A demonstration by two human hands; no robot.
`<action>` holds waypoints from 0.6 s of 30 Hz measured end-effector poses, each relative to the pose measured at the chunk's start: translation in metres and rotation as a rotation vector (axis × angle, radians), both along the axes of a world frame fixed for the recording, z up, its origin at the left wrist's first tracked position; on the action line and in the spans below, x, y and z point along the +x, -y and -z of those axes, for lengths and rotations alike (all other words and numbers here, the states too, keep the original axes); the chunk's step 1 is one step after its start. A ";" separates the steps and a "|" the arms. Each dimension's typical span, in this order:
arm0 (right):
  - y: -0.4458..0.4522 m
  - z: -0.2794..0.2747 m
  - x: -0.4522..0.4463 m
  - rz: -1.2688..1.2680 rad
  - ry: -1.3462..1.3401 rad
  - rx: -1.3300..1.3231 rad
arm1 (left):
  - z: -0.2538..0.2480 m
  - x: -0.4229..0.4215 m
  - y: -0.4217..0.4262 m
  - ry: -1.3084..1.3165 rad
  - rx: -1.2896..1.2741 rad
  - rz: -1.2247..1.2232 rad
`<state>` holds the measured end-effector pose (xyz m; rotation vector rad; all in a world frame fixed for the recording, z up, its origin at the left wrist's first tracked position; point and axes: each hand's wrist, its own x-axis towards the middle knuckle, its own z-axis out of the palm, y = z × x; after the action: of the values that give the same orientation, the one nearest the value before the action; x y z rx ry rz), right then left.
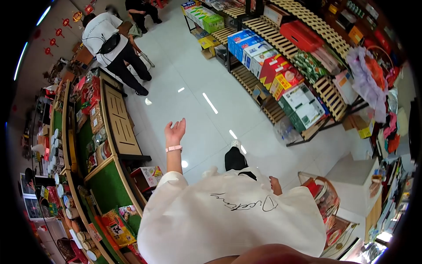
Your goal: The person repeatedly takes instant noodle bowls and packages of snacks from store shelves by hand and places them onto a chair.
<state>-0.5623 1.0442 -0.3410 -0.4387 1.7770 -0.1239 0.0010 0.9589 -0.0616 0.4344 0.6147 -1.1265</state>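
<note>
My left hand (176,130) reaches out over the tiled floor (193,105), palm turned up. Its fingers are loosely bent and apart, with nothing in them. Around that wrist is a pink watch band (174,148). The wooden end panel of the shelf unit (118,114) stands nearest to it on the left. My right hand (275,185) hangs low beside my hip, partly covered by my white shirt (233,215). What its fingers do cannot be made out. Below the shirt, one of my shoes (235,144) shows on the floor.
Slatted racks (246,79) with cartons (255,52) line the right side. Packaged goods (118,226) and jars (93,253) fill the left shelves. A person (115,42) stands farther up the aisle, and another person (141,12) sits beyond. A white box-shaped unit (351,180) stands at right.
</note>
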 end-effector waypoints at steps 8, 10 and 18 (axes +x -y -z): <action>0.231 -0.040 0.081 -0.091 0.103 -0.366 | -0.093 0.003 0.152 1.886 0.399 -0.340; 0.254 -0.044 0.091 -0.124 0.092 -0.357 | -0.092 0.027 0.181 1.436 0.259 -0.298; 0.297 -0.024 0.102 -0.066 0.089 -0.150 | -0.114 0.064 0.277 1.334 0.354 0.053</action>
<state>-0.4599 0.7470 -0.3173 -0.5901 1.6702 -0.2276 0.0653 0.6821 0.0526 1.3430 -0.3959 -0.5524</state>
